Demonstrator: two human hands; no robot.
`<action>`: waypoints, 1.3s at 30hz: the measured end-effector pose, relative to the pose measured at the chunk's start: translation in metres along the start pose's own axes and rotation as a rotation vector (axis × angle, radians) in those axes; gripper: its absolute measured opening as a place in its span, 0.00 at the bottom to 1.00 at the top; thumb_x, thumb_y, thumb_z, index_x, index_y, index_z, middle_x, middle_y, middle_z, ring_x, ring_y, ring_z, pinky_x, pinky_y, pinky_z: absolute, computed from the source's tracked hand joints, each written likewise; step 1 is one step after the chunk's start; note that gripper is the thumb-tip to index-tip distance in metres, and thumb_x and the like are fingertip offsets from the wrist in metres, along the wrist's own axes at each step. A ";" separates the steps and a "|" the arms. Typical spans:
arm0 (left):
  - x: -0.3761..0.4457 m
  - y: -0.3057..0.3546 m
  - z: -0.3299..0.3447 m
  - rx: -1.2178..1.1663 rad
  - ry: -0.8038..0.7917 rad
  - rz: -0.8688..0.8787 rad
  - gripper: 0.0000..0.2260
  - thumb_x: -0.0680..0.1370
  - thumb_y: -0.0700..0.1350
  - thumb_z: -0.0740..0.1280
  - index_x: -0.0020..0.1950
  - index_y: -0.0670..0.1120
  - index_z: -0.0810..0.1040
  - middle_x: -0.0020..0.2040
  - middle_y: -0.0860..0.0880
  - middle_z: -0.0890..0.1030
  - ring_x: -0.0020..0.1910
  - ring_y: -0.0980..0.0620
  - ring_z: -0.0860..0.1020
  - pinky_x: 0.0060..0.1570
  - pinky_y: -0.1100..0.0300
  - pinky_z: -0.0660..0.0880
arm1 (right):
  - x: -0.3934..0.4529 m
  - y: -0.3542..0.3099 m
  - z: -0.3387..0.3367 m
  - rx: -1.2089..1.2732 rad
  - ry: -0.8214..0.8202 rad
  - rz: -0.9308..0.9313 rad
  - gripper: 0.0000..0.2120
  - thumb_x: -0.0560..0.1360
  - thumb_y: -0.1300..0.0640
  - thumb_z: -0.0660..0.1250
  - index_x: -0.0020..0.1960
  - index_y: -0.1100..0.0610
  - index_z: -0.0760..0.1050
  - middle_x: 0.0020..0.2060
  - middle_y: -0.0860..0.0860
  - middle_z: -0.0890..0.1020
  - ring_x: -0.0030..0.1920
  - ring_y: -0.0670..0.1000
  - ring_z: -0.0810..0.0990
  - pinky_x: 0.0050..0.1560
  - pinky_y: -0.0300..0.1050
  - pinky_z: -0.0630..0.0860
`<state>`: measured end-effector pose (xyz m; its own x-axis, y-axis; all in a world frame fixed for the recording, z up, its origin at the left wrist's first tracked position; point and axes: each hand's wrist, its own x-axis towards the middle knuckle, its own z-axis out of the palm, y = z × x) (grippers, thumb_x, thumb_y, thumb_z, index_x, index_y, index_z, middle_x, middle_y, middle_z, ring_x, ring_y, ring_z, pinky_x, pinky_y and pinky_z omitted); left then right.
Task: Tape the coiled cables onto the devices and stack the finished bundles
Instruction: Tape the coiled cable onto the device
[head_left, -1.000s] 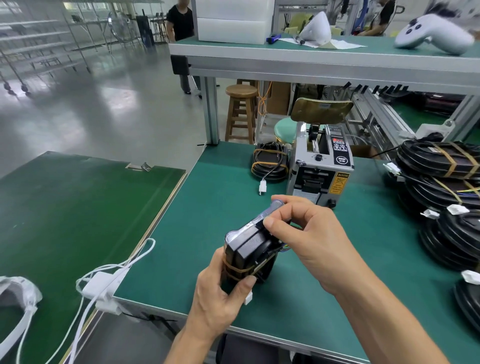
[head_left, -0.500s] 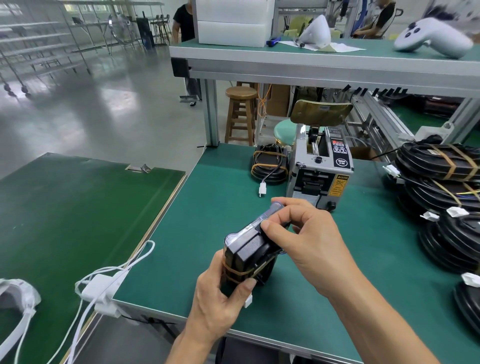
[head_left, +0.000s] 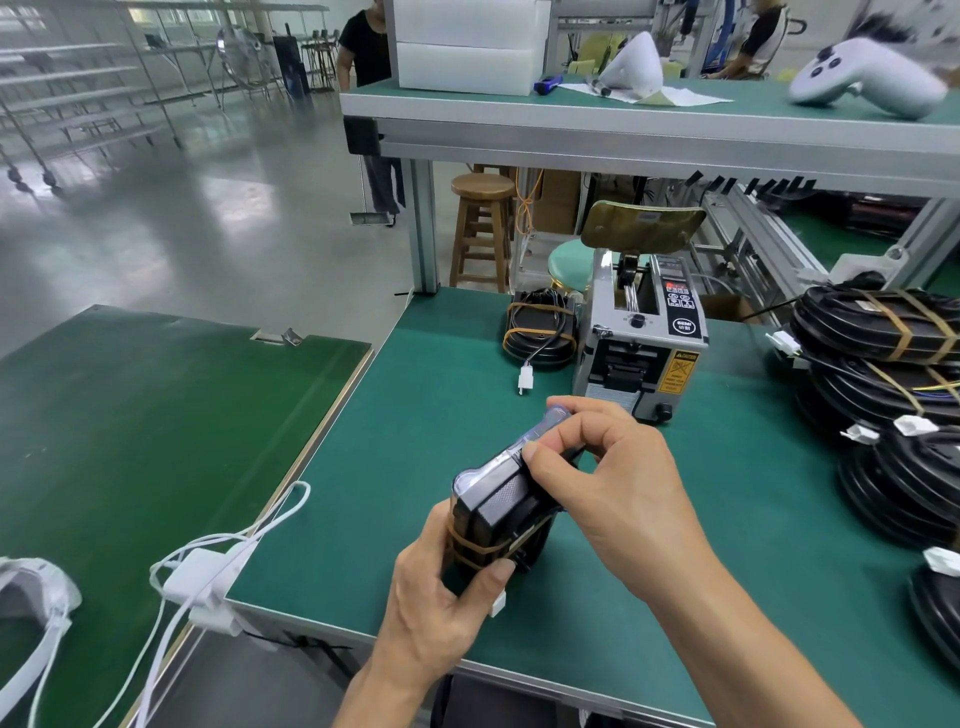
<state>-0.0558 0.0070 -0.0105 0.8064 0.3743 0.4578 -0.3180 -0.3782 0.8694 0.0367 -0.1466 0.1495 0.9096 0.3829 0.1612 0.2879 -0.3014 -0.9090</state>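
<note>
My left hand (head_left: 441, 603) grips a black device (head_left: 498, 506) with a coiled black cable bound to it by brown bands, held on edge above the green table (head_left: 415, 426). A strip of clear tape (head_left: 519, 447) lies along the device's top edge. My right hand (head_left: 613, 478) pinches that strip against the device near its far end. A white connector pokes out below my left thumb. One finished bundle (head_left: 540, 332) lies beside the tape dispenser (head_left: 641, 332).
Several coiled black cable bundles (head_left: 883, 364) are piled at the table's right side. White cables and an adapter (head_left: 202, 577) hang over the gap to the left table. A shelf (head_left: 623, 119) spans overhead, with a stool and a person beyond.
My right thumb and fingers have slid slightly along the tape on the device's top edge. The left hand keeps the same grip on the bundle.
</note>
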 end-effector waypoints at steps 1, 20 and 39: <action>0.000 0.000 0.000 -0.005 -0.001 -0.003 0.20 0.81 0.63 0.73 0.70 0.62 0.76 0.50 0.53 0.87 0.46 0.46 0.86 0.47 0.47 0.83 | 0.000 0.000 0.000 -0.010 0.003 -0.002 0.08 0.71 0.55 0.76 0.37 0.44 0.83 0.57 0.36 0.81 0.61 0.33 0.77 0.53 0.22 0.66; 0.000 0.000 0.000 0.001 0.003 -0.001 0.19 0.81 0.64 0.73 0.70 0.62 0.76 0.49 0.54 0.87 0.45 0.47 0.86 0.47 0.47 0.83 | 0.002 0.006 0.000 -0.005 0.014 0.018 0.05 0.70 0.53 0.78 0.38 0.47 0.83 0.53 0.34 0.82 0.58 0.33 0.79 0.56 0.33 0.72; 0.000 -0.001 0.000 0.015 -0.004 0.004 0.22 0.80 0.65 0.72 0.73 0.65 0.74 0.54 0.55 0.87 0.50 0.46 0.87 0.50 0.47 0.84 | -0.003 0.019 0.017 0.233 0.053 0.066 0.14 0.68 0.41 0.74 0.50 0.43 0.76 0.55 0.39 0.80 0.56 0.41 0.80 0.55 0.40 0.74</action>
<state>-0.0558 0.0072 -0.0119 0.8069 0.3695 0.4609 -0.3140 -0.3926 0.8644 0.0338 -0.1383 0.1254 0.9404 0.3210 0.1125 0.1559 -0.1128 -0.9813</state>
